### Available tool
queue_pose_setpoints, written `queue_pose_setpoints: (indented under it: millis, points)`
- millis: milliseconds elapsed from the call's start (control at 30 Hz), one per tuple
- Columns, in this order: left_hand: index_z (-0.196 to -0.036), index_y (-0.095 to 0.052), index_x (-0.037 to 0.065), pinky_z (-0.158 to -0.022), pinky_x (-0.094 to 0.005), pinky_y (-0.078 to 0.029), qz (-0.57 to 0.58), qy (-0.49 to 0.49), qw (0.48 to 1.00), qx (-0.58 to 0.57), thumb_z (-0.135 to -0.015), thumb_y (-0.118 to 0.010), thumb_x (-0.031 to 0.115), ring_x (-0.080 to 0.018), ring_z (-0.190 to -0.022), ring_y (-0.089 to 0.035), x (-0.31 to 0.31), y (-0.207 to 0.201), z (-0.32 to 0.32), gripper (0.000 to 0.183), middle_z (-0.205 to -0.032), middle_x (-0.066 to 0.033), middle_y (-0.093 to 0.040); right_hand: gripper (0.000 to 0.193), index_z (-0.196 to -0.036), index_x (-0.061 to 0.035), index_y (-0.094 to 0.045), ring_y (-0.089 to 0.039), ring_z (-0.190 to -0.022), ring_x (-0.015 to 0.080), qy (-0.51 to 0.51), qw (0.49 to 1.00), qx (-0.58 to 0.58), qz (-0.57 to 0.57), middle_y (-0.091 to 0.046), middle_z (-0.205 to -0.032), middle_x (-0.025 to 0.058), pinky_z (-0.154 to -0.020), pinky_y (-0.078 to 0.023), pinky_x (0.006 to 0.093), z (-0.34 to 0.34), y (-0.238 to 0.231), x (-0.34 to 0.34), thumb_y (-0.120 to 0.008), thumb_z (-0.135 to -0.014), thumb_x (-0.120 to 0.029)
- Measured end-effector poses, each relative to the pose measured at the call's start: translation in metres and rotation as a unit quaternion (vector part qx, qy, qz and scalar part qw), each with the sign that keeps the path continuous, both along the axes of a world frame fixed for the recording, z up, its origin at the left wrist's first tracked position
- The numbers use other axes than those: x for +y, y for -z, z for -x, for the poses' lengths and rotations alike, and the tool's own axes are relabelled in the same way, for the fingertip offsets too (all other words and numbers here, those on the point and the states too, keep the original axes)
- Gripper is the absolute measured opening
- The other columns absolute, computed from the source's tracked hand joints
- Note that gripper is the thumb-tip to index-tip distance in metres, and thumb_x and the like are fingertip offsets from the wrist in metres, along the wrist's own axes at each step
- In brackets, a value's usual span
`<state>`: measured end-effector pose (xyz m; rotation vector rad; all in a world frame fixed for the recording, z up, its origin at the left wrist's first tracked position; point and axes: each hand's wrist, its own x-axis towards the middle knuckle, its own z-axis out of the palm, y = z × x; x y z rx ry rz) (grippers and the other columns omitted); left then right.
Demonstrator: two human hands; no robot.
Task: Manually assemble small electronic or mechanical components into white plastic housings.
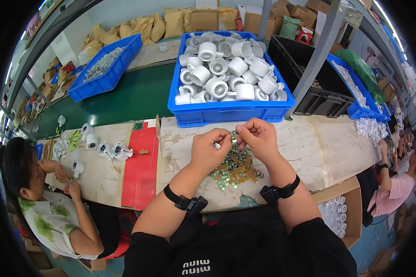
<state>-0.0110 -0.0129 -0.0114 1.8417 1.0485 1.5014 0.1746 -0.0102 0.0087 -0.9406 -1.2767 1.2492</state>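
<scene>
From the head view, the person's left hand [209,150] was closed in a pinch on a small white part with thin wires [218,142], held just above the surface [333,147]. The right hand [259,137] sat just beside it, its grip closed too, fingertips [240,131] pinching something too small to make out near the same wires. Directly under both hands lay a heap of small green and tan circuit boards [234,168].

Behind the hands stood a blue crate [226,113] full of white round housings [226,69]. To the left, a red sheet [141,168] lay on the surface, with a few more white housings [104,147] beyond it. A co-worker in a leaf-print top [51,221] sat at the left edge, hands busy with a small part. A cardboard box of white tubes [339,214] stood at the lower right.
</scene>
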Motion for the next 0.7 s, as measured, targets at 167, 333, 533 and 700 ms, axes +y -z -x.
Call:
queue_pose_setpoints:
  millis: [167,333,533,700]
  points:
    - [-0.093,-0.076,0.002,-0.062,-0.0281,-0.055,-0.004,-0.008,1.0,-0.004,-0.088,-0.076,0.005,-0.0162,-0.064,-0.074,0.0005,0.0008,-0.0016,0.006,-0.073,-0.0111,-0.075,0.017,-0.091,-0.0007,-0.066,-0.067,-0.058,0.0102,0.036,0.999,-0.015,-0.016,-0.073,-0.075,0.0067,-0.053,-0.053,0.0235,0.0023,0.0058,0.0004,-0.075,-0.1,-0.012]
    - [-0.094,-0.077,0.003,-0.064,-0.0298,-0.057,-0.014,-0.015,1.0,0.008,-0.088,-0.076,0.006,-0.0195,-0.068,-0.075,0.0018,0.0009,0.0,0.007,-0.077,-0.0112,-0.076,0.017,-0.091,-0.0009,-0.066,-0.068,-0.059,0.0113,0.011,1.0,0.002,0.0,-0.074,-0.076,0.0075,-0.054,-0.054,0.0239,0.0015,0.0018,0.0007,-0.075,-0.1,-0.013]
    - [-0.092,-0.076,0.004,-0.064,-0.036,-0.055,-0.071,-0.016,0.995,0.072,-0.086,-0.076,0.006,-0.0253,-0.065,-0.071,0.0044,-0.0032,0.0029,0.006,-0.074,-0.0105,-0.073,0.017,-0.092,-0.0008,-0.067,-0.069,-0.06,0.0122,-0.013,0.999,0.03,0.017,-0.075,-0.079,0.0091,-0.056,-0.055,0.0241,-0.0021,0.0025,0.0035,-0.075,-0.1,-0.014]
    - [-0.093,-0.075,0.004,-0.064,-0.0377,-0.054,-0.082,-0.011,0.994,0.069,-0.086,-0.076,0.006,-0.0275,-0.066,-0.069,0.0054,-0.0017,0.0043,0.007,-0.075,-0.0112,-0.072,0.018,-0.093,-0.0005,-0.067,-0.068,-0.06,0.0115,-0.024,0.999,0.027,0.018,-0.075,-0.079,0.009,-0.056,-0.055,0.0227,-0.0024,0.0,0.0033,-0.075,-0.1,-0.015]
